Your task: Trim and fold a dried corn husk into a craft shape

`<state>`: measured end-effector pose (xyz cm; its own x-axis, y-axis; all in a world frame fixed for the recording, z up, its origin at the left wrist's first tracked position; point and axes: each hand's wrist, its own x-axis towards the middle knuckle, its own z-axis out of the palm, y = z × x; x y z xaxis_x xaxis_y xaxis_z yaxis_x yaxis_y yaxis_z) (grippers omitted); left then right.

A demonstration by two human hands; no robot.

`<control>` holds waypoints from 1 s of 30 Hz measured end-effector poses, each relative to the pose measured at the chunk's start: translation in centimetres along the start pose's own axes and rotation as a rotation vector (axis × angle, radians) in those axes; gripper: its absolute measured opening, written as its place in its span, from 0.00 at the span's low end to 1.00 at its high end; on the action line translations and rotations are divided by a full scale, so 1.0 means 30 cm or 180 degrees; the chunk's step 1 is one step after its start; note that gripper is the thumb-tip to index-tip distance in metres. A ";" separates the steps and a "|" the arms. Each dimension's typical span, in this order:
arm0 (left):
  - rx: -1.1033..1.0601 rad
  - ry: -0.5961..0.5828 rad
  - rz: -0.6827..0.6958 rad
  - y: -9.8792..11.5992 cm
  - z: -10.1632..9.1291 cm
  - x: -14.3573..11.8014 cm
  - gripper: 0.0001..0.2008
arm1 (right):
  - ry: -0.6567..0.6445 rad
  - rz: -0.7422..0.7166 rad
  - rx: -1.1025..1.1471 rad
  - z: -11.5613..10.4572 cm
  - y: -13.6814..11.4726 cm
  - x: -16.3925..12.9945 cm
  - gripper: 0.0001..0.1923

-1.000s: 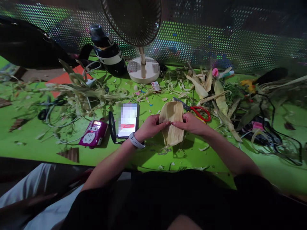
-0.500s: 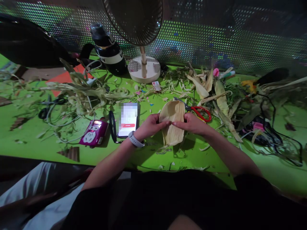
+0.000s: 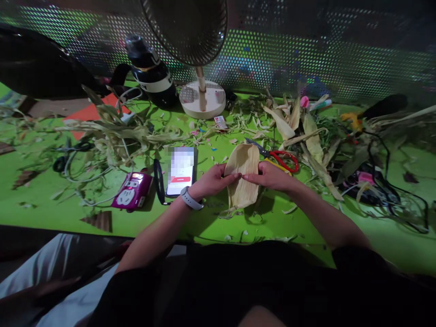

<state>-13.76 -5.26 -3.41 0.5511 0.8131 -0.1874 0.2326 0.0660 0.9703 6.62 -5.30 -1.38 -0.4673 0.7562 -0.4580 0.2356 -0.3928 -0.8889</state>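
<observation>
A pale, dried corn husk [image 3: 242, 160] is held over the green table [image 3: 51, 200] just in front of me. My left hand [image 3: 211, 180] grips its left edge and my right hand [image 3: 270, 175] grips its right edge, thumbs meeting on the middle of the husk. A watch sits on my left wrist. Red-handled scissors [image 3: 284, 160] lie just beyond my right hand. A phone [image 3: 181, 170] with a lit screen lies to the left of my left hand.
A purple power strip [image 3: 132, 190] lies left of the phone. A fan base [image 3: 203, 97] and a dark bottle [image 3: 150, 72] stand at the back. Husk heaps [image 3: 306, 122] and leaves [image 3: 112, 131] cover both sides; black cables [image 3: 391, 190] lie right.
Both hands keep hold of the husk in nearly the same place; the husk and hands have only shifted slightly left.
</observation>
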 end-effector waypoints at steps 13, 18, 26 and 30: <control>0.0066 0.0139 -0.0061 0.021 -0.019 0.001 0.17 | 0.0197 -0.0202 -0.0643 -0.039 -0.014 0.000 0.17; 0.0010 0.0178 -0.0042 0.019 -0.012 0.001 0.16 | 0.0209 -0.0224 -0.0468 -0.034 0.005 0.016 0.19; 0.0057 0.0140 -0.0014 0.013 -0.011 0.001 0.16 | 0.0072 -0.0220 -0.0149 -0.008 -0.001 0.006 0.20; 0.0054 0.0082 -0.0190 0.000 -0.020 0.003 0.17 | -0.0018 -0.0197 -0.0089 -0.009 0.002 0.001 0.19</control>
<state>-14.17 -4.84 -3.33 0.5151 0.8227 -0.2405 0.2781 0.1050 0.9548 6.87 -5.17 -1.44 -0.4866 0.7755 -0.4023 0.2298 -0.3306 -0.9154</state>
